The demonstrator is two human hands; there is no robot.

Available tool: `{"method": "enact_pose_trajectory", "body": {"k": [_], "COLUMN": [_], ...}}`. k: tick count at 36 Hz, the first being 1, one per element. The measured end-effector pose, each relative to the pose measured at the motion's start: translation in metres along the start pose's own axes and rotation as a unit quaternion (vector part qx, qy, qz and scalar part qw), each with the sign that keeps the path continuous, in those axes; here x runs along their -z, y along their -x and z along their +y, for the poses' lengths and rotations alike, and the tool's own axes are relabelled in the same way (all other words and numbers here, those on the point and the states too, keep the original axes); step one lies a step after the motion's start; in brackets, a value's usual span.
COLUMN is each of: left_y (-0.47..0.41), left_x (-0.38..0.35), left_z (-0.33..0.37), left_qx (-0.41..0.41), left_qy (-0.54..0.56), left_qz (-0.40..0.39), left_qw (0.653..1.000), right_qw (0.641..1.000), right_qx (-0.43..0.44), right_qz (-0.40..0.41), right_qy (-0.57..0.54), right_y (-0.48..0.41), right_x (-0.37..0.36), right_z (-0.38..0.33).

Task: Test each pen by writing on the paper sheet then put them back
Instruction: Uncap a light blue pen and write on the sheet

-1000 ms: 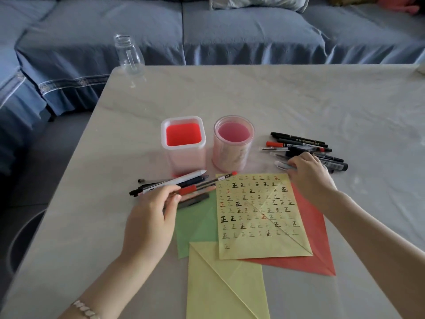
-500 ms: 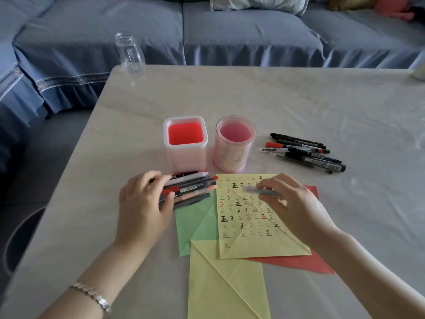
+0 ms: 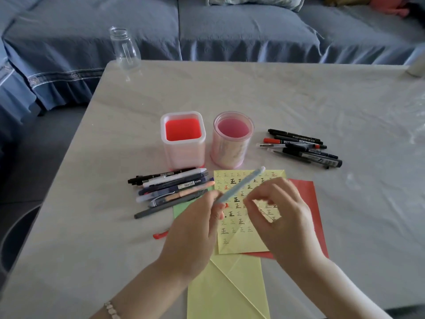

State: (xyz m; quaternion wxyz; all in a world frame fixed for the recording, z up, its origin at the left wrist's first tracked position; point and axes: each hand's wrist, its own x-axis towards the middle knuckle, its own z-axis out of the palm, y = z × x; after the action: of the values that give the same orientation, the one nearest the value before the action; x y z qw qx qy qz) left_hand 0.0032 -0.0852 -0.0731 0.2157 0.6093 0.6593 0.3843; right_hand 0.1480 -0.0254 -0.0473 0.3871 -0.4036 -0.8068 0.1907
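Observation:
My left hand pinches the lower end of a pale blue pen, which slants up to the right above the yellow paper sheet covered in rows of written marks. Just right of the pen, my right hand hovers blurred, fingers curled and apart, with nothing visible in them. One pile of pens lies left of the sheet. Another pile of pens lies at its upper right. Behind the sheet stand a square holder and a round pink holder, both without pens.
Under the written sheet lie a red paper, a green paper and another yellow sheet. A small red cap lies left of my left hand. A glass bottle stands at the table's far left corner, before a blue sofa.
My right hand brought the pale blue pen from the right pile over the sheet. My left hand left the left pile and took the pen's lower end; the right hand has drawn back.

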Motion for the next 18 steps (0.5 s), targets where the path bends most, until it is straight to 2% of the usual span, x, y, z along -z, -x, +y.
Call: {"method": "enact_pose_trajectory", "body": {"k": [2,4,5,7,11,15,18], "left_y": [0.003,0.006,0.008,0.012,0.016,0.019,0.018], "left_x": [-0.001,-0.004,-0.007,-0.013,-0.019,-0.012,-0.002], "left_z": [0.003,0.003,0.002,-0.001,-0.015,-0.031,-0.046], "left_qx": [0.007,-0.011,-0.022,-0.064,-0.133,-0.1,-0.06], "left_qy": [0.035,0.043,0.043,0.013,-0.126,-0.225,-0.288], "left_qz": [0.01,0.003,-0.016,-0.055,-0.064,-0.034,-0.016], "left_qw": [0.999,0.999,0.999,0.996,0.981,0.969,0.956], "right_qw": [0.976,0.901,0.866,0.83,0.82,0.835,0.833], "right_qx": [-0.19,-0.35,-0.39,-0.413,-0.439,-0.439,-0.444], "right_qz": [-0.042,-0.141,-0.168,-0.156,-0.086,-0.006,0.018], "right_qy": [-0.101,-0.215,-0.265,-0.34,-0.358,-0.333,-0.328], "right_y": [0.002,0.005,0.008,0.01,0.015,0.015,0.011], "right_x": [-0.002,-0.006,-0.008,-0.014,-0.021,-0.013,-0.004], "right_z": [-0.008,-0.01,-0.011,-0.014,-0.012,-0.004,0.003]}}
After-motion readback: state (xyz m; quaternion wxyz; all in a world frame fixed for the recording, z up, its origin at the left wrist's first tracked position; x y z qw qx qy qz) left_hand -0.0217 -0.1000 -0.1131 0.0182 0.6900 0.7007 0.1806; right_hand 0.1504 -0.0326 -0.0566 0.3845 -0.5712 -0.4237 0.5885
